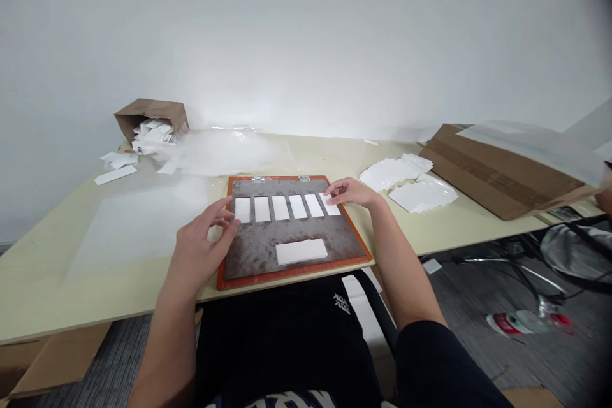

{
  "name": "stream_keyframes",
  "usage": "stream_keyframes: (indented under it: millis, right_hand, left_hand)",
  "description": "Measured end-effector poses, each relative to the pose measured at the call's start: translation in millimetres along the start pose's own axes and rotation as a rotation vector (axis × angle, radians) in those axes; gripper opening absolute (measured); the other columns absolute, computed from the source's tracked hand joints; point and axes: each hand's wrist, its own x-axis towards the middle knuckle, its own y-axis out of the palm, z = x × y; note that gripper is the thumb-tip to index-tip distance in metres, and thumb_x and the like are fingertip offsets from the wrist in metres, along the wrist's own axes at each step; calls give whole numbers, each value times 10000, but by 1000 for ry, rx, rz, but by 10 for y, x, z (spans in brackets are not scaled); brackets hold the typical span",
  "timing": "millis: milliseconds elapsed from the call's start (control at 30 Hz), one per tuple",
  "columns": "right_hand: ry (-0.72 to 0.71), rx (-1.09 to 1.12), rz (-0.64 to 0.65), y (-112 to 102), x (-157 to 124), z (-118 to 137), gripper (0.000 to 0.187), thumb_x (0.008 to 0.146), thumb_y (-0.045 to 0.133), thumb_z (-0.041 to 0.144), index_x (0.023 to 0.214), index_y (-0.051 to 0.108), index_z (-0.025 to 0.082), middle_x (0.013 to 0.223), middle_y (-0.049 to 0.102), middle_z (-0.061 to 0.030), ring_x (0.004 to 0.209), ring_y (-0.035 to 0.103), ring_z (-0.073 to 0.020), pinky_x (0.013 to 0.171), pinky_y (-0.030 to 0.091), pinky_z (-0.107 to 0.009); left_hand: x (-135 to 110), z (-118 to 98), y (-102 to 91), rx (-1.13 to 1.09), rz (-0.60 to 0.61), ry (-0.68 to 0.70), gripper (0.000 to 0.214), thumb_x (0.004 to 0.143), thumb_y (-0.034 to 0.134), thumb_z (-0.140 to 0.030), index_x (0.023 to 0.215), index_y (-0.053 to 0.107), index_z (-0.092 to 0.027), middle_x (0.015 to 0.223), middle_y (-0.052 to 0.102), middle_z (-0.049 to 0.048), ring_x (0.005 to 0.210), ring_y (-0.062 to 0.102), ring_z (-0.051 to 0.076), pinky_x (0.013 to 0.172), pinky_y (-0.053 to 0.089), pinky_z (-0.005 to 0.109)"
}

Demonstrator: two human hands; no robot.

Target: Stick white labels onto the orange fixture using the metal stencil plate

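Note:
A dark grey plate (268,243) lies on an orange-edged board (221,279) at the table's front edge. Several rectangular windows cross the plate in a row, each showing white, such as the white rectangle (279,208) near the middle. My left hand (203,239) is at the plate's left side, thumb and forefinger apart around the leftmost white rectangle (242,210). With curved, parted fingers, my right hand (352,192) touches the rightmost white rectangle (331,205); its fingertips partly cover it. Closer to me, a stack of white strips (301,252) lies on the plate.
Back left, an open cardboard box (157,108) spills white pieces beside crumpled clear plastic (229,152). On the right are fanned white cards (394,173), more cards in clear wrap (423,194) and a large cardboard box (488,169). A bottle (519,322) lies on the floor.

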Motion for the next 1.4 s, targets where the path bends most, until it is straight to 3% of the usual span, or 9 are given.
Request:
stream_keyframes:
  millis: [833,1400]
  right_hand:
    - [5,-17,52,31,-22,26,455,465,877,391,830,719,168,652,372,65,572,333,-76,550,247,-261]
    - [4,-32,85,14,-16,15,483,476,868,439,845,696,179,625,341,76,564,316,-77,553,249,-261]
  left_hand:
    - [-4,1,3,1,-9,25,422,872,566,-450,1257,573,-274,939,731,-7,811,696,166,851,526,317]
    - [-7,-23,7,14,-2,-3,435,867,564,-454,1263,569,-276,946,731,-7,822,695,170,750,538,290]
